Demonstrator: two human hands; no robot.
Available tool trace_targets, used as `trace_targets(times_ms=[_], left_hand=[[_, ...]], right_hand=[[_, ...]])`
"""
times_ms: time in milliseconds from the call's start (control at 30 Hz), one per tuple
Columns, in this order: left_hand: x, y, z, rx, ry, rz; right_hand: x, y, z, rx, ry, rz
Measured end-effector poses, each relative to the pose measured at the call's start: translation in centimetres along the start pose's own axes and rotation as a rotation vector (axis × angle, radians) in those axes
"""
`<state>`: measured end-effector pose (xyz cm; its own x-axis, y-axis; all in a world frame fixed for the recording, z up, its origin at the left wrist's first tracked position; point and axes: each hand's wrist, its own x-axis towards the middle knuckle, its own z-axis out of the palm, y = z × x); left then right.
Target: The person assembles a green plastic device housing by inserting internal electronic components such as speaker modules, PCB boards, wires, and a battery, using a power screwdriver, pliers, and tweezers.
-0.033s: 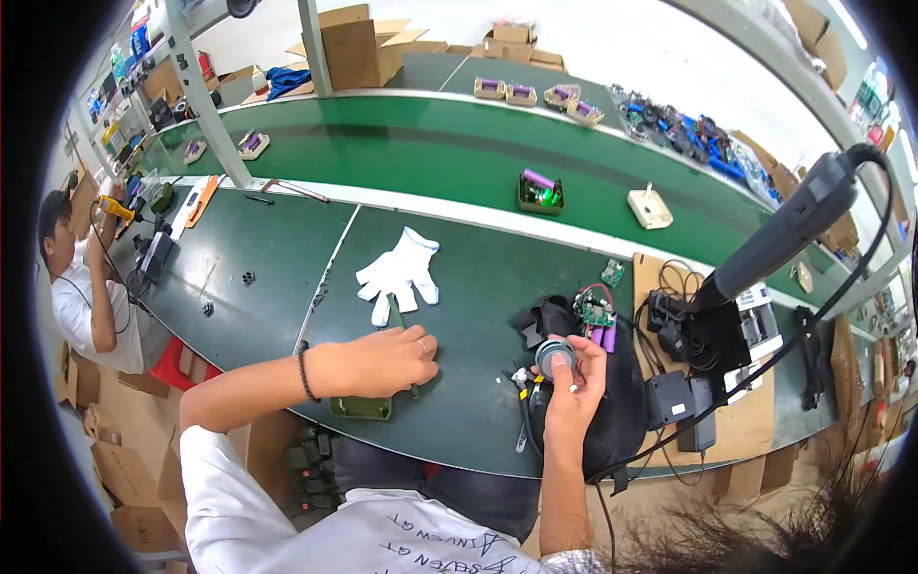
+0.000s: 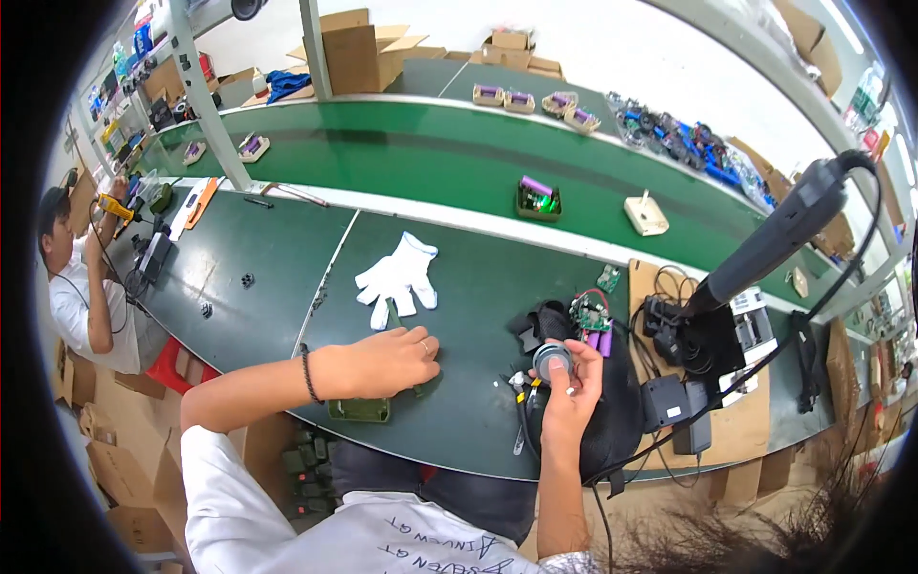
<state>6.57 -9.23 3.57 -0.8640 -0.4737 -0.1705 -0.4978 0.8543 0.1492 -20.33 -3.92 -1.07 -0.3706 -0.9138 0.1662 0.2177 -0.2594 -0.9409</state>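
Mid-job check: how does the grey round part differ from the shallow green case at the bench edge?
The grey round part is circular; the green case is rectangular. The right hand grips the grey round part, while the green case lies on the bench by the left hand.

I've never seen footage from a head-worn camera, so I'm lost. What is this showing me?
No robot here: these are a person's bare hands, filmed from above by a wide fisheye camera on their own head, so straight edges bend. The right hand holds a round grey part. A green piece shows from under the left hand, whose grip is hidden. On the dark table lie a white glove and a green casing; a circuit board and purple cylinders are further right.
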Motion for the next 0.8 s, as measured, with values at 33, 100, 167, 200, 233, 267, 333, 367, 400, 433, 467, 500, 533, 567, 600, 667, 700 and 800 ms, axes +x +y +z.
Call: trace_targets(times_ms=[33, 100, 167, 200, 233, 267, 333, 367, 400, 433, 467, 500, 533, 567, 600, 667, 700, 800], left_hand=[[0.8, -0.7, -0.2, 0.014, 0.019, 0.002], [3.1, -2.1, -1.5, -0.171, 0.026, -0.016], [6.7, -5.0, -2.6, -0.05, 0.305, -0.012], [8.8, -5.9, -4.6, -0.056, 0.333, -0.097], [10.4, -7.5, -6.7, -0.104, 0.417, -0.057], [12.0, -8.5, -7.6, -0.031, 0.59, -0.045], [13.7, -9.4, -9.6, -0.032, 0.751, -0.078], [13.4, -9.2, -9.5, -0.065, 0.809, -0.113], [12.9, -8.8, -9.0, -0.096, 0.864, -0.151], [12.0, -7.2, -8.4, -0.141, 0.883, -0.096], [10.1, -5.1, -7.6, -0.185, 0.897, -0.038], [7.5, -2.7, -6.7, -0.202, 0.822, -0.075], [4.5, -0.2, -5.6, -0.22, 0.741, -0.106], [1.2, 1.7, -4.1, -0.242, 0.573, -0.21], [-2.2, 3.6, -2.3, -0.179, 0.374, -0.336], [-7.7, 6.4, 0.9, -0.122, 0.08, -0.486], [-8.8, 7.3, 2.2, -0.002, 0.077, -0.515], [-9.0, 6.9, 2.5, -0.046, 0.096, -0.476]], right_hand=[[-0.1, 0.3, 0.0, -0.002, 0.001, 0.003], [-0.2, 0.9, 0.0, -0.018, 0.009, -0.003], [-0.3, 1.1, -0.2, -0.047, 0.008, -0.026], [-0.2, 1.1, -0.4, -0.021, 0.018, -0.012], [-0.1, 1.3, -0.4, -0.018, 0.011, -0.019], [-0.1, 1.5, -0.6, -0.025, 0.019, -0.022], [-0.1, 1.4, -0.5, -0.023, 0.028, -0.013], [0.0, 1.5, -0.4, -0.017, 0.041, 0.005], [-0.1, 1.4, -0.2, -0.011, 0.035, 0.005], [-0.2, 1.2, -0.5, -0.013, 0.033, 0.001], [-0.2, 1.0, -0.7, -0.011, 0.034, -0.003], [-0.2, 1.0, -0.9, -0.014, 0.027, -0.005], [-0.3, 0.8, -1.0, -0.008, 0.05, -0.001], [-0.5, 0.4, -0.8, -0.014, 0.032, -0.013], [-0.6, 0.0, -0.4, -0.015, 0.001, -0.024], [-0.7, -0.2, 0.3, 0.007, -0.028, 0.002], [-0.6, -0.1, 0.5, 0.025, -0.043, -0.007], [-0.3, 0.1, -0.1, 0.051, -0.054, -0.012]])
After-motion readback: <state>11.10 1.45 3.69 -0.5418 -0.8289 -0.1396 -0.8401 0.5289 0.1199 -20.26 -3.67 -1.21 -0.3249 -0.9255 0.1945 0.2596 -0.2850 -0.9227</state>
